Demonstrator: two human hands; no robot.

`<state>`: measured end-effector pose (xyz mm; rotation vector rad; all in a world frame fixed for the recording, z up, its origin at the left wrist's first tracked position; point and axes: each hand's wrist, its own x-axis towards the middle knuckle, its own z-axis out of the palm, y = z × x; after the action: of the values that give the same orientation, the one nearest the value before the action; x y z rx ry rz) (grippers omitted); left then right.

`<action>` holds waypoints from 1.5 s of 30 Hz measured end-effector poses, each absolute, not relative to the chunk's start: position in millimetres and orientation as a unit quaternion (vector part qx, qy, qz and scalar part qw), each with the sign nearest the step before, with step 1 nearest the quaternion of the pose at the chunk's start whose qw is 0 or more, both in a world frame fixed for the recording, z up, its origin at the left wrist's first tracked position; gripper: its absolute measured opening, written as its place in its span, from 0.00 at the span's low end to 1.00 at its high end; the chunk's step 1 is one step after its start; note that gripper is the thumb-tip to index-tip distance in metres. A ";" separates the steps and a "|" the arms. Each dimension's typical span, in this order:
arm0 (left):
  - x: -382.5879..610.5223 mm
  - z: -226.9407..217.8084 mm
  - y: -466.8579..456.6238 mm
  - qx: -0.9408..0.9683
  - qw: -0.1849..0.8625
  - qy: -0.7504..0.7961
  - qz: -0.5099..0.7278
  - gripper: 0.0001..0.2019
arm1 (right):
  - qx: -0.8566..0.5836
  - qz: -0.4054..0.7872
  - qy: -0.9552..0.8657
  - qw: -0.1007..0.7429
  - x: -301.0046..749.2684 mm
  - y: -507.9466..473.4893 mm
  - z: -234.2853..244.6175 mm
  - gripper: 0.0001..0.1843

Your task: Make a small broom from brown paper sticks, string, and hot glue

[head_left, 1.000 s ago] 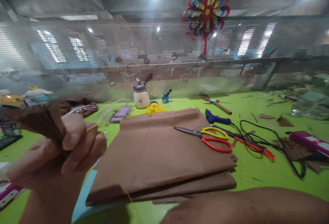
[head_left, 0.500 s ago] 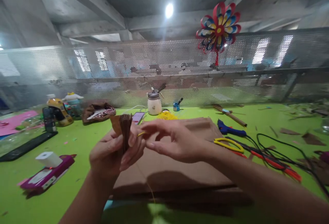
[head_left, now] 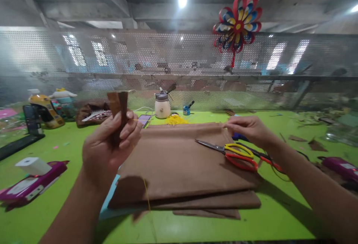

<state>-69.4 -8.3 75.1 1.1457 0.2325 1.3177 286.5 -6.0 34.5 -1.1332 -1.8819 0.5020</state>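
Observation:
My left hand (head_left: 112, 139) is closed round a bundle of brown folded strips (head_left: 119, 104), held upright above the table. A thin yellow thread (head_left: 147, 191) hangs below that hand, and a stretch of it runs rightward from the fingers. My right hand (head_left: 248, 130) is out to the right in a pinch, in line with that stretch; the thread is too fine to follow all the way. Beneath both hands lies a stack of folded brown sheets (head_left: 179, 162). Scissors (head_left: 226, 150) with yellow and red handles rest on it, blades pointing left.
A magenta power strip (head_left: 33, 184) bearing a white plug lies at left. Behind the stack are a phone (head_left: 144, 120), a lidded jar (head_left: 162, 106), yellow strands (head_left: 175, 119) and a small blue bottle (head_left: 187, 109). A colourful flower ornament (head_left: 237, 25) hangs before the perforated screen.
My right hand has moved away from the left one, out to the right. The left hand has shifted left with the bundle. The scissors and more of the brown stack now show.

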 end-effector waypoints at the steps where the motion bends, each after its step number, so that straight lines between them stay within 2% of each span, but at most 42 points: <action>1: -67.2 72.1 -3.1 0.505 0.642 0.122 0.564 0.05 | -0.461 0.205 -0.751 0.427 292.2 -3.6 35.4 0.13; 5: -55.1 46.7 26.0 0.512 0.688 0.215 0.467 0.04 | -0.514 0.218 -0.713 0.425 312.3 12.3 28.8 0.16; 7: -47.6 29.4 38.7 0.513 0.699 0.255 0.428 0.04 | -0.553 0.200 -0.708 0.391 324.0 22.9 19.3 0.18; 11: -34.2 6.9 47.5 0.513 0.704 0.301 0.388 0.04 | -0.629 0.019 -0.743 0.228 331.3 36.6 1.9 0.12; 13: -29.2 6.7 44.7 0.530 0.698 0.303 0.375 0.05 | -0.605 -0.053 -0.760 0.231 314.0 33.8 1.9 0.11; 14: -26.9 9.0 42.2 0.540 0.694 0.301 0.369 0.06 | -0.570 -0.040 -0.779 0.258 299.3 30.0 4.6 0.12; 17: -21.4 20.3 33.4 0.574 0.680 0.291 0.351 0.07 | -0.460 0.129 -0.804 0.354 240.4 14.5 17.7 0.16; 19: -19.5 27.4 28.1 0.605 0.664 0.283 0.336 0.08 | -0.383 0.267 -0.803 0.370 201.5 6.5 23.9 0.21; 21: -20.1 31.3 24.2 0.627 0.650 0.278 0.327 0.10 | -0.307 0.411 -0.786 0.345 173.7 2.5 23.5 0.20; 23: -22.6 31.1 22.2 0.626 0.648 0.282 0.331 0.10 | -0.316 0.510 -0.724 0.341 161.3 1.3 16.7 0.18; 25: -24.9 27.4 21.8 0.610 0.655 0.289 0.339 0.09 | -0.369 0.532 -0.679 0.345 162.4 0.7 8.1 0.15; 28: -23.2 20.1 22.1 0.581 0.672 0.308 0.340 0.07 | -0.417 0.470 -0.693 0.354 177.0 -2.5 4.2 0.14; 32: -11.0 16.6 18.9 0.550 0.700 0.321 0.324 0.09 | -0.391 0.294 -0.796 0.357 190.2 -15.9 22.0 0.12; 36: 0.6 14.5 15.0 0.536 0.696 0.324 0.351 0.10 | -0.303 0.121 -0.903 0.280 182.5 -36.4 35.7 0.10; 40: 6.8 5.1 15.2 0.502 0.688 0.334 0.404 0.09 | -0.281 0.012 -0.936 0.212 167.7 -44.3 33.3 0.12; 45: 11.1 -7.0 11.1 0.510 0.708 0.288 0.394 0.07 | -0.326 -0.020 -0.904 0.277 168.3 -19.8 34.0 0.10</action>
<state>11.1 11.1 -7.0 1.1326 0.6401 0.8756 168.3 -19.8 34.0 -0.8753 -2.4276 -0.0545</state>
